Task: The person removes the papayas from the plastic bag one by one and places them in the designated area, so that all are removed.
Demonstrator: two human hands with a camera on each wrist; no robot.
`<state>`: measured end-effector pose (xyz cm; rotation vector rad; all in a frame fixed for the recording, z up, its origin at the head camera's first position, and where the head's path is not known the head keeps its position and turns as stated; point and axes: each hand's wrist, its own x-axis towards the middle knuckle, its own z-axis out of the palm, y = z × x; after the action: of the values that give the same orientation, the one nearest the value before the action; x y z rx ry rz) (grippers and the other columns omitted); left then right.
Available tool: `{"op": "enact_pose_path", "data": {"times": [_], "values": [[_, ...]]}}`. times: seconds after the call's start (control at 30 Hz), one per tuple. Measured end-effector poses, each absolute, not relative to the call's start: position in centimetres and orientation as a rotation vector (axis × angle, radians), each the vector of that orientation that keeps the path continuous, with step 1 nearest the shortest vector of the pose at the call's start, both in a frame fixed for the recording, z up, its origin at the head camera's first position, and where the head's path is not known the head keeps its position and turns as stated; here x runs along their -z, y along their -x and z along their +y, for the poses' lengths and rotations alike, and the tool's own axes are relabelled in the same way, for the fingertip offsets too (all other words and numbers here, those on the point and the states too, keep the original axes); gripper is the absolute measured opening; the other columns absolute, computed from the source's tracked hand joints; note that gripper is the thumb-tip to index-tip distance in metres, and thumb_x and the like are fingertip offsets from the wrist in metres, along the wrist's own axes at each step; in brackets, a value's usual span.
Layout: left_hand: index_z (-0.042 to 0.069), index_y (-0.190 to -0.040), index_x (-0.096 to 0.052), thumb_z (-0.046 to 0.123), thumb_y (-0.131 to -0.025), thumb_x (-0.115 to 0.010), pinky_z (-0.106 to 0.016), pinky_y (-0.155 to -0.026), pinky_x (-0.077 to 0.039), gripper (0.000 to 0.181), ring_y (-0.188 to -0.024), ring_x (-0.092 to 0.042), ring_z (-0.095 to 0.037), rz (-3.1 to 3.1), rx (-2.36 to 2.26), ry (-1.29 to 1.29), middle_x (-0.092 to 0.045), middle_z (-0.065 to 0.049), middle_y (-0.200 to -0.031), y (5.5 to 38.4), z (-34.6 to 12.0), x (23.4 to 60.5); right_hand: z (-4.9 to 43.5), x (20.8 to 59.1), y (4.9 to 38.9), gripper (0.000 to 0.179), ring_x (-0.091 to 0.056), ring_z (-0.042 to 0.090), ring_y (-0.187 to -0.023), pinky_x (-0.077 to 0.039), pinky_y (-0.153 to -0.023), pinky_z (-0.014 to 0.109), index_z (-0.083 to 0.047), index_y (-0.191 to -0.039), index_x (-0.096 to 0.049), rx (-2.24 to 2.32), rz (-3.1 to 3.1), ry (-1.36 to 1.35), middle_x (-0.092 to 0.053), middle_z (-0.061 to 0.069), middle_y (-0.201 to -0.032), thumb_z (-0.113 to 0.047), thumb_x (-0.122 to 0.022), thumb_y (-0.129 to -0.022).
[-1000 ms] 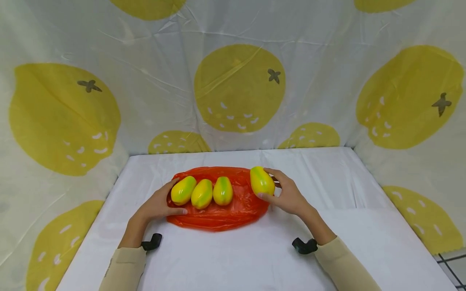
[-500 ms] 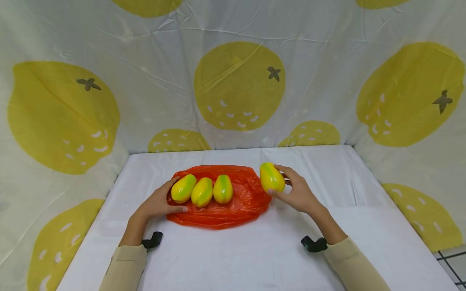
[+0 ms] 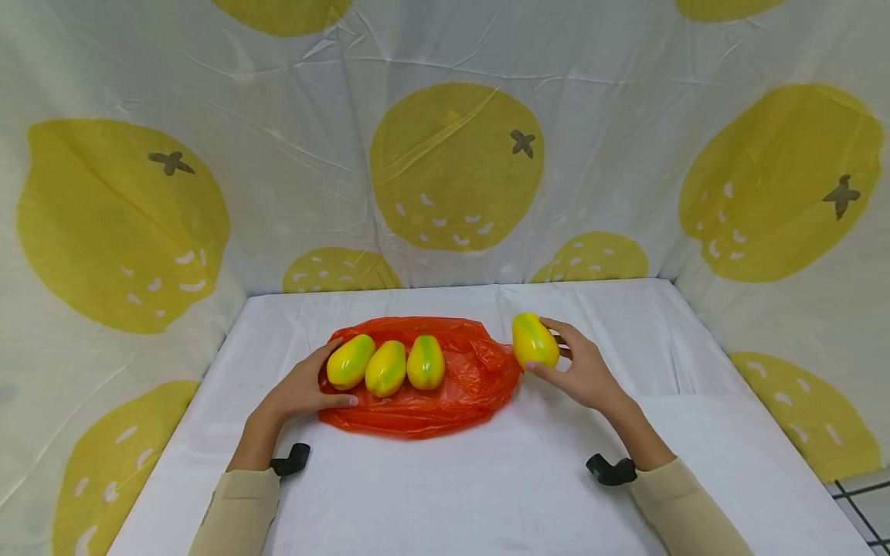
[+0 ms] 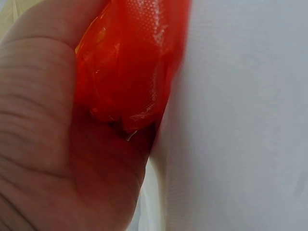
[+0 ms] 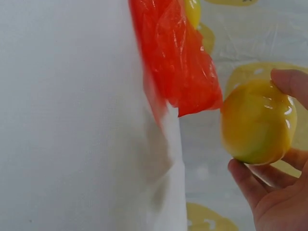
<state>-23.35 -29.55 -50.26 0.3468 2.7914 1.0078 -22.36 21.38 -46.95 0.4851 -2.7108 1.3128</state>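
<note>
My right hand holds a glossy yellow-green papaya between thumb and fingertips, just off the right end of a red plastic bag. In the right wrist view the held papaya appears raised above the table, near the bag's crumpled end. My left hand grips the bag's left end, thumb along the front side and fingers behind. Three more papayas lie in a row on the bag: left, middle and right. The left wrist view shows red plastic inside the curve of the hand.
A white cloth covers the table. Fabric printed with yellow lemons hangs at the back and both sides. Dark wrist cameras sit on the left wrist and the right wrist.
My right hand has carried its papaya rightward, from over the bag's right part to just beyond its end. The bag's right end now stretches slightly further right. The left hand stays put.
</note>
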Motion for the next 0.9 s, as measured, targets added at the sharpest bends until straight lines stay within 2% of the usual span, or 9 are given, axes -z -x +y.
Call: {"op": "enact_pose_path", "data": {"times": [0.9], "values": [[0.016,-0.164,-0.023,0.057,-0.068,-0.091,-0.070,-0.115,-0.036,0.125,-0.146,-0.039,-0.041,2.787,-1.018,-0.337,-0.038,-0.014,-0.163,23.3,-29.6,50.4,22.6,49.4,22.8,0.080,-0.057,0.039,-0.130,-0.052,-0.107,0.056,-0.011,-0.149,-0.045,-1.298,-2.848,-0.277,-0.053,0.015,-0.149,-0.044,-0.081,-0.087]]}}
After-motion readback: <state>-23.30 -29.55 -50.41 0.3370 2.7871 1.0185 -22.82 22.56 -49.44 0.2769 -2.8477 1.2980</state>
